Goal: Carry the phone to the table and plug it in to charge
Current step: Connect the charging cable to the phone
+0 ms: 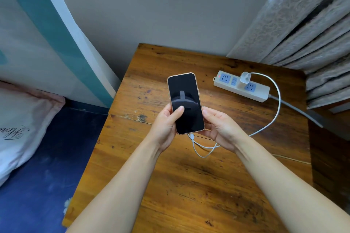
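A phone (186, 89) with a dark screen and a gold rim is held upright over the wooden table (189, 185). My left hand (166, 125) grips its left edge, thumb on the glass. My right hand (220, 125) holds its lower right side. A white charging cable (272, 115) enters the phone's bottom edge, loops under my right hand, and arcs back to a white charger plug (245, 78) seated in a white power strip (241, 86) at the table's far right. A small red light glows on the strip.
A grey patterned curtain (303, 24) hangs over the table's far right corner. The strip's grey cord (299, 111) runs off the right edge. A bed with a blue sheet (37, 176) and a pale pillow (20, 123) lies left of the table.
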